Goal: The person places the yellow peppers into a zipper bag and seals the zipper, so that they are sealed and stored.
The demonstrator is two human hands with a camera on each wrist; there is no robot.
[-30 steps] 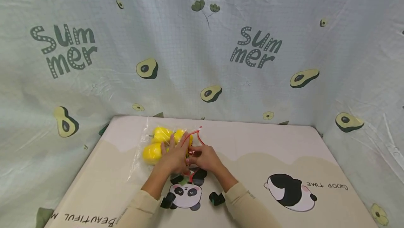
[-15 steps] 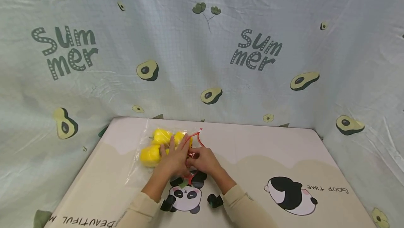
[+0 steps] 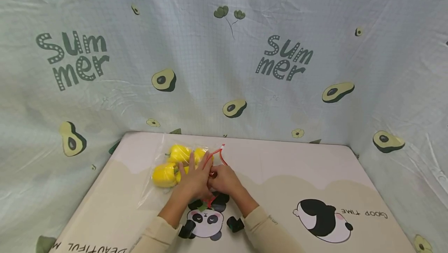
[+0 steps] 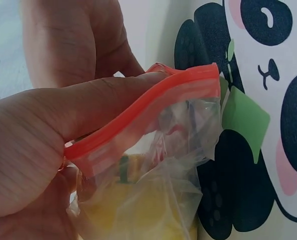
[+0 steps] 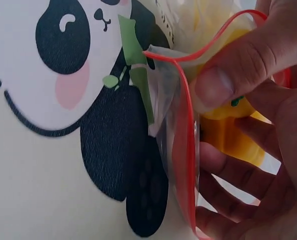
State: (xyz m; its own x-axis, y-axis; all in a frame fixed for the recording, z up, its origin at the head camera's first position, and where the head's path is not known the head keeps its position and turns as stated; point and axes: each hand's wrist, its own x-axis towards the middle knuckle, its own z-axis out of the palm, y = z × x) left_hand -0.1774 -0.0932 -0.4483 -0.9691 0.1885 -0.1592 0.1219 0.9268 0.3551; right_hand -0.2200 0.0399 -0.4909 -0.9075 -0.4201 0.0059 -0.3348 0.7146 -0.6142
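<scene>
A clear zip bag (image 3: 151,194) with a red zip edge lies on the mat, its mouth toward the right. Inside are several yellow bell peppers (image 3: 164,175), some with green stems showing. My left hand (image 3: 194,183) lies over the bag with spread fingers above the peppers. In the left wrist view its thumb runs along the red zip edge (image 4: 196,75), hooking the bag's mouth. My right hand (image 3: 227,179) is at the mouth, fingers curled, fingertips right at the red edge (image 5: 188,120). A pepper (image 5: 233,140) shows between its thumb and fingers; exactly what these fingers hold I cannot tell.
A beige and pink mat (image 3: 280,167) printed with pandas covers the table. Black wrist devices (image 3: 235,224) sit below both sleeves. A pale curtain (image 3: 196,50) with avocado prints hangs behind and beside the table.
The nearest yellow bell pepper has slid slightly left inside the zip bag, and another beside it shows more. My right hand has closed in a little toward the left hand at the mouth.
</scene>
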